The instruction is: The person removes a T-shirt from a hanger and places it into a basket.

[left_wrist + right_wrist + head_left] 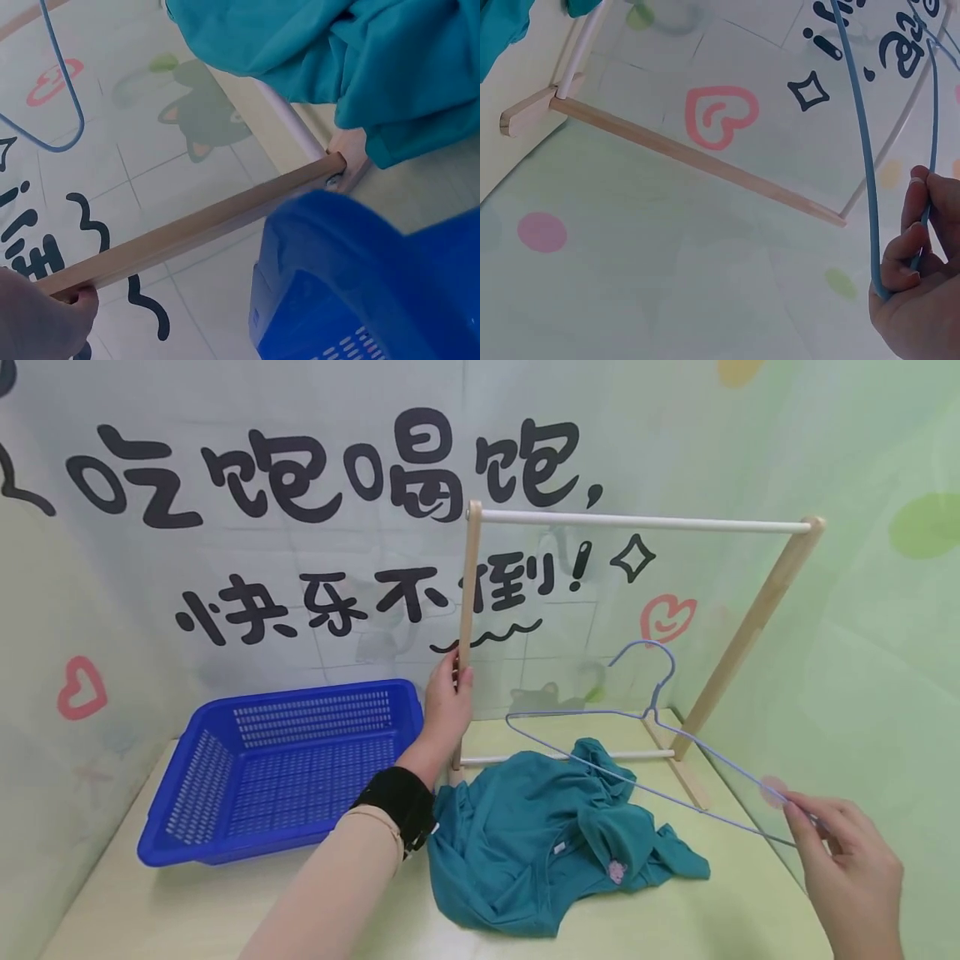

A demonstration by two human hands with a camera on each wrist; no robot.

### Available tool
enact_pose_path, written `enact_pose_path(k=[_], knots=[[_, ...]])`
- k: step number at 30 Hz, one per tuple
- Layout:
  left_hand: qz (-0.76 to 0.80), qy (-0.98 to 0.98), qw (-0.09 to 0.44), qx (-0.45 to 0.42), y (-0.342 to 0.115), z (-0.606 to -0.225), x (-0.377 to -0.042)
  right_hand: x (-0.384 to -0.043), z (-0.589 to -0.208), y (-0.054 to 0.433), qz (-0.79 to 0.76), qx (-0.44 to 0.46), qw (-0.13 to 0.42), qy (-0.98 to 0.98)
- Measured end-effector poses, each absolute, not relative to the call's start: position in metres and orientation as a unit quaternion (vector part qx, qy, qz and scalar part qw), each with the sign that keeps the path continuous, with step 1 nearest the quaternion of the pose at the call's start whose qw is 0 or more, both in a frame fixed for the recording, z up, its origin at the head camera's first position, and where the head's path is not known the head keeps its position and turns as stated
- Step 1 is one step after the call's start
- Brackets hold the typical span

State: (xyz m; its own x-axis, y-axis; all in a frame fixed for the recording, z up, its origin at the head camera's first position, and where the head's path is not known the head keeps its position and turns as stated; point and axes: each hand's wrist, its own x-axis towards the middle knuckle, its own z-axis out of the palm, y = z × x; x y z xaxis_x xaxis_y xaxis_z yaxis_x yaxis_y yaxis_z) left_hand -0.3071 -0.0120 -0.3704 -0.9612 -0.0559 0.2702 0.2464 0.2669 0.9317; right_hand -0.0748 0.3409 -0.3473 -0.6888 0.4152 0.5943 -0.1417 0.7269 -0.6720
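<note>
My left hand [448,697] grips the left wooden post of a small clothes rack [467,585], about midway up. In the left wrist view, the thumb and fingers of that hand [45,319] wrap the post [202,221]. At the right, my right hand [851,860] pinches one end of a blue wire hanger [600,712], whose hook points up and away in front of the rack. The right wrist view shows the fingers curled round the hanger wire [866,150]. Below the hanger, a crumpled teal shirt [517,827] with a small pink flower lies on the table.
A blue plastic basket [281,839] with perforated walls stands left of the rack. The rack has a white top rail [645,521] and a white lower bar [645,755]. Printed curtains [300,560] close off the back and sides of the pale table [405,910].
</note>
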Motion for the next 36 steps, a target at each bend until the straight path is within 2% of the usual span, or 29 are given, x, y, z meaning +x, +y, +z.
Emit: enact_pose_path(k=[9, 17, 24, 28, 36], knots=[[-0.566, -0.808, 0.146, -0.076, -0.020, -0.373, -0.308, -0.093, -0.322, 0.345, 0.282, -0.064, 0.445, -0.848], [-0.552, -0.820, 0.130, -0.081, -0.023, -0.373, -0.309, -0.113, -0.290, 0.352, 0.246, -0.119, 0.470, -0.839], [-0.552, -0.821, 0.123, -0.083, -0.026, -0.372, -0.307, -0.140, -0.280, 0.348, 0.260, -0.107, 0.508, -0.814], [-0.554, -0.818, 0.128, -0.086, -0.026, -0.372, -0.307, -0.156, -0.278, 0.343, 0.296, -0.123, 0.497, -0.806], [-0.548, -0.820, 0.139, -0.094, -0.028, -0.376, -0.309, -0.175, -0.278, 0.333, 0.350, -0.146, 0.441, -0.813]])
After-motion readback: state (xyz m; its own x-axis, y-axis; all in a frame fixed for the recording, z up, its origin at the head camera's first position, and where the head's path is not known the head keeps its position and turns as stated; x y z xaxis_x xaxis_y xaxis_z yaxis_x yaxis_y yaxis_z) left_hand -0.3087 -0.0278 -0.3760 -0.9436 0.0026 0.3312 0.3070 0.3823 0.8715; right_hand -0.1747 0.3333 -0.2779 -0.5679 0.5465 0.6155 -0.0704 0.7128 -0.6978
